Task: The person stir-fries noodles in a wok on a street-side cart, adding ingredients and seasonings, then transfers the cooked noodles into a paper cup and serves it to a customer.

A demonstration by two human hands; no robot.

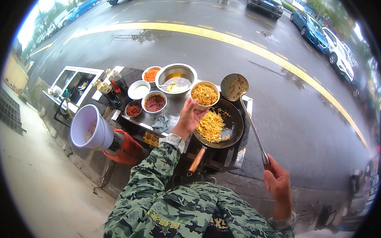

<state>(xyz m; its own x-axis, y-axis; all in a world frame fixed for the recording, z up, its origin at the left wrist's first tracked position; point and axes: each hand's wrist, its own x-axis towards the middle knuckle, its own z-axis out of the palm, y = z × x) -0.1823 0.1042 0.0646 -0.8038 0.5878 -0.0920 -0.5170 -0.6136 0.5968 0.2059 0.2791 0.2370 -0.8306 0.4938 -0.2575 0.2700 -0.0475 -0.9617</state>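
Observation:
My left hand (189,117) holds up a small bowl (210,106) filled with fried noodles (204,93), above the left part of a black frying pan (235,130). Chopped yellow noodles (210,127) lie heaped in the pan, with loose bits at its far side. The pan's wooden handle (197,160) points towards me, untouched. In my right hand (278,183) is the wooden grip of a long metal ladle (254,124). Its round head (234,87), smeared with brown residue, is raised beyond the pan's far edge, apart from the held bowl.
Left of the pan stand a steel basin (176,69) with liquid, several seasoning bowls (145,104), sauce bottles (111,95) and a grey cloth (161,122). A lavender bucket (105,133) and a two-part sink (62,81) are farther left. Beyond the cart runs a wet road (193,45) with cars.

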